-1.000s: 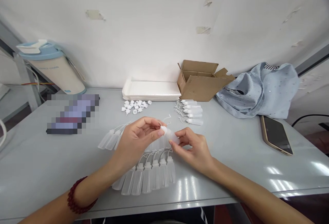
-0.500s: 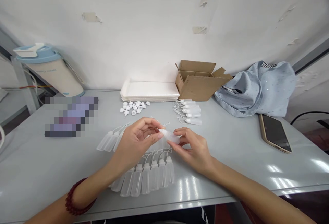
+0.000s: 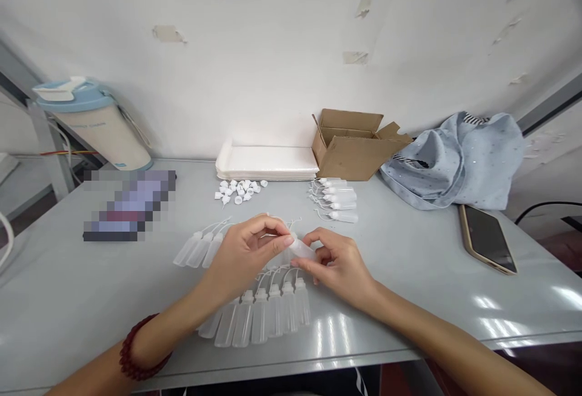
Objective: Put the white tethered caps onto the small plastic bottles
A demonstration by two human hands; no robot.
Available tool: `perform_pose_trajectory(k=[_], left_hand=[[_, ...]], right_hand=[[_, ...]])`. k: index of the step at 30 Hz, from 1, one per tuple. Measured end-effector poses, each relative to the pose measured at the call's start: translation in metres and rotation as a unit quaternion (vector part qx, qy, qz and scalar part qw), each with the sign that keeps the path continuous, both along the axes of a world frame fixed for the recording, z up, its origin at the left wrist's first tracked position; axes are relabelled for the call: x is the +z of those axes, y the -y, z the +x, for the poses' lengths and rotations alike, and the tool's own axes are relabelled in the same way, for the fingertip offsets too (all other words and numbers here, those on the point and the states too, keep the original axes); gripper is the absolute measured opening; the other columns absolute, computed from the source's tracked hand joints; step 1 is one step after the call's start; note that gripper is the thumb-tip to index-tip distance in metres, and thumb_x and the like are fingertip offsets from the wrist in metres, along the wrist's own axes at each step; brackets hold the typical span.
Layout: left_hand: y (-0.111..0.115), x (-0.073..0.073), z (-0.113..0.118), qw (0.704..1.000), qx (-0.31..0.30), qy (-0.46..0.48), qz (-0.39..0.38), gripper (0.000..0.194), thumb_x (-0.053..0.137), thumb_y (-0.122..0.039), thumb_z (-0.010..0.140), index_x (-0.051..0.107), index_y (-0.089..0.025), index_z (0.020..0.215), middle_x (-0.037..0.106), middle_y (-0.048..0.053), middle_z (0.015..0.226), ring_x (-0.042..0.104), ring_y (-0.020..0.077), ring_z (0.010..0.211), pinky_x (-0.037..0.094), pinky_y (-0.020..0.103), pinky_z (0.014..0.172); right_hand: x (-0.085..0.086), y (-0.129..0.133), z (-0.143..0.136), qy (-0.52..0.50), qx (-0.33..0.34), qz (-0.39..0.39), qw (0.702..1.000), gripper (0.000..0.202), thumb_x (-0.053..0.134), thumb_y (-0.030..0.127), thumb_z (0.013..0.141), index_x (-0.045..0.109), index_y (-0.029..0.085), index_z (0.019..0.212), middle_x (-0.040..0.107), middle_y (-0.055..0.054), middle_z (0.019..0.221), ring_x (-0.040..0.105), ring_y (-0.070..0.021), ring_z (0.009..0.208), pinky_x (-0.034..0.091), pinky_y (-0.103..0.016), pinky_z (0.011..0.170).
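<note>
Both hands meet over the middle of the table around a small translucent squeeze bottle (image 3: 303,251). My left hand (image 3: 254,241) pinches its neck end between thumb and fingertips; whether a cap is under them is hidden. Thumb and fingers of my right hand (image 3: 336,256) grip the bottle's body from the other side. Below the hands lies a row of similar bottles (image 3: 260,320) with thin strap-like strands at their necks. More bottles (image 3: 197,251) lie left of my left hand, partly covered by it. Small white caps (image 3: 239,190) form a loose pile farther back.
Along the wall stand a stack of white envelopes (image 3: 273,162) and an open cardboard box (image 3: 359,153). Several bottles (image 3: 341,197) lie before the box. A blue cloth bag (image 3: 459,159) and a phone (image 3: 488,238) are at right, a tumbler (image 3: 100,129) at left.
My left fingertips have moved slightly right and down along with the bottle, and now cover more of its neck end. The camera view has shifted a little.
</note>
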State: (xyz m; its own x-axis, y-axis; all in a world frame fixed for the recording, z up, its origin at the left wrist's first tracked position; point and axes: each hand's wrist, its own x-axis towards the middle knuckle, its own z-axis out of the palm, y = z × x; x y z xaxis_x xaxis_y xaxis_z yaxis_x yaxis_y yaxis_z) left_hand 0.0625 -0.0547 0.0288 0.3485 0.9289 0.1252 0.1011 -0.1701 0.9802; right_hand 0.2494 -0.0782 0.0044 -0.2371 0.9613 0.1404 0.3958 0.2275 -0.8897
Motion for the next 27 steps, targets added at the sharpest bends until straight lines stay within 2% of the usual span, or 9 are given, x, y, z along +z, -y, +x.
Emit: perform_pose_trajectory(k=[3,6,9,12,17,19,24,27], left_hand=[[-0.003,-0.004,-0.001,0.999,0.018,-0.021,-0.038,0.015,0.067,-0.034,0.079,0.064,-0.019,0.079,0.066,0.000,0.079,0.062,0.0141,0.076,0.052,0.024,0.069],[-0.003,-0.002,-0.002,0.995,0.001,-0.073,-0.071,0.024,0.063,-0.042,0.082,0.065,-0.018,0.080,0.066,0.000,0.072,0.062,0.0141,0.069,0.051,0.024,0.063],[0.000,0.004,-0.002,0.991,-0.016,-0.124,-0.054,0.028,0.056,-0.042,0.086,0.066,-0.018,0.077,0.064,-0.001,0.067,0.060,0.0123,0.062,0.048,0.022,0.058],[0.001,0.006,-0.001,0.988,-0.021,-0.154,-0.019,0.024,0.054,-0.039,0.087,0.067,-0.019,0.083,0.064,-0.002,0.068,0.059,0.0124,0.061,0.044,0.020,0.051],[-0.001,-0.001,-0.003,0.978,-0.048,-0.189,0.069,0.022,0.050,-0.030,0.090,0.067,-0.021,0.100,0.068,0.002,0.091,0.059,0.0153,0.078,0.046,0.023,0.061],[-0.002,-0.002,-0.004,0.977,-0.053,-0.191,0.082,0.022,0.050,-0.029,0.090,0.066,-0.022,0.104,0.068,0.003,0.096,0.060,0.0159,0.082,0.046,0.024,0.064],[-0.001,0.004,-0.004,0.987,-0.054,-0.148,0.033,0.021,0.052,-0.032,0.089,0.069,-0.022,0.097,0.069,0.001,0.095,0.061,0.0159,0.085,0.048,0.024,0.072],[-0.001,0.007,-0.004,0.984,-0.050,-0.168,0.004,0.028,0.050,-0.037,0.090,0.070,-0.020,0.082,0.068,0.001,0.081,0.060,0.0150,0.074,0.047,0.023,0.065]], right_hand=[[-0.001,0.001,0.001,0.019,-0.010,0.033,0.999,0.021,0.070,0.028,0.077,0.052,0.018,0.078,0.058,0.002,0.068,0.050,-0.0060,0.039,0.037,-0.019,0.040],[-0.004,0.001,0.002,0.039,-0.018,0.083,0.996,0.019,0.068,0.027,0.079,0.052,0.017,0.081,0.059,0.000,0.074,0.051,-0.0054,0.041,0.040,-0.019,0.041],[-0.009,0.000,0.005,0.057,-0.022,0.135,0.989,0.017,0.065,0.028,0.082,0.052,0.017,0.083,0.056,0.000,0.078,0.049,-0.0047,0.043,0.041,-0.019,0.042],[-0.014,-0.003,0.007,0.078,-0.024,0.172,0.982,0.015,0.062,0.027,0.083,0.050,0.018,0.083,0.055,-0.001,0.078,0.047,-0.0052,0.045,0.040,-0.019,0.041],[-0.016,-0.007,0.009,0.089,-0.021,0.205,0.975,0.015,0.063,0.025,0.083,0.049,0.018,0.082,0.056,-0.001,0.075,0.047,-0.0083,0.051,0.042,-0.020,0.045],[-0.014,-0.007,0.008,0.081,-0.020,0.202,0.976,0.014,0.063,0.025,0.083,0.049,0.018,0.083,0.056,-0.002,0.075,0.048,-0.0092,0.053,0.043,-0.020,0.045],[-0.012,-0.004,0.007,0.062,-0.016,0.202,0.977,0.013,0.063,0.023,0.083,0.050,0.018,0.084,0.056,-0.002,0.075,0.048,-0.0094,0.054,0.042,-0.019,0.044],[-0.012,-0.003,0.006,0.060,-0.010,0.222,0.973,0.013,0.062,0.020,0.083,0.050,0.018,0.085,0.056,-0.003,0.076,0.048,-0.0096,0.055,0.042,-0.019,0.044]])
